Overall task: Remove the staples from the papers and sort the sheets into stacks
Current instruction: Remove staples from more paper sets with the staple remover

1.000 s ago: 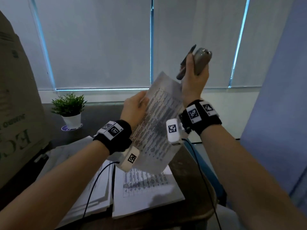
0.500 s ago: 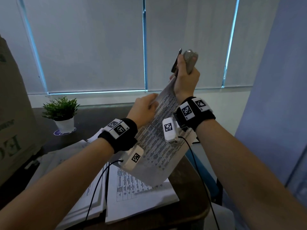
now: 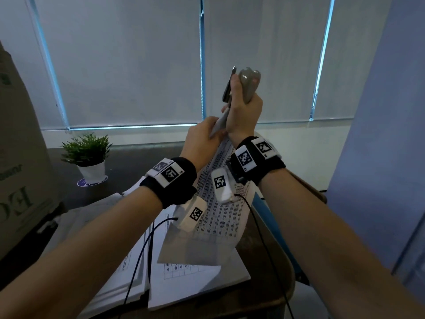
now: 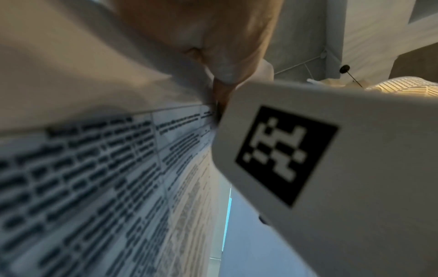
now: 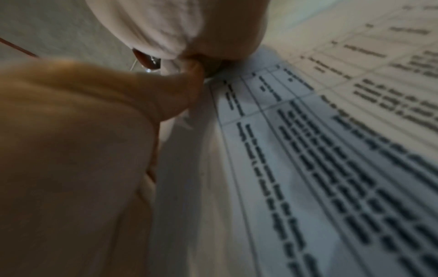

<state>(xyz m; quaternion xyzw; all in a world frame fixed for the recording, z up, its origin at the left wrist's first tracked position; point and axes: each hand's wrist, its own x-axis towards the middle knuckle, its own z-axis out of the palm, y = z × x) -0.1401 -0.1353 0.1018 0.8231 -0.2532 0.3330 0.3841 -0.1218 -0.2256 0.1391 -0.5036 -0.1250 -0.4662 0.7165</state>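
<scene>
I hold a printed paper bundle (image 3: 220, 217) up in the air above the table, its table of text facing me. My left hand (image 3: 202, 139) pinches its top edge; in the left wrist view the thumb (image 4: 227, 61) presses on the sheet (image 4: 99, 178). My right hand (image 3: 243, 111) grips a grey staple remover (image 3: 248, 84) with a dark lever (image 3: 228, 88), raised just above the paper's top corner. The right wrist view shows the printed sheet (image 5: 320, 168) close up beside my palm (image 5: 71, 150). The staple itself is hidden.
Two stacks of sheets lie on the dark table: one at the left (image 3: 128, 268), one in the middle (image 3: 197, 284). A small potted plant (image 3: 88, 155) stands at the back left and a cardboard box (image 3: 20, 169) at the far left. Window blinds (image 3: 128, 61) fill the background.
Both hands have drawn closer together: my left hand slid up the paper toward the top corner, next to my right hand. The sheet now hangs steeper and narrower.
</scene>
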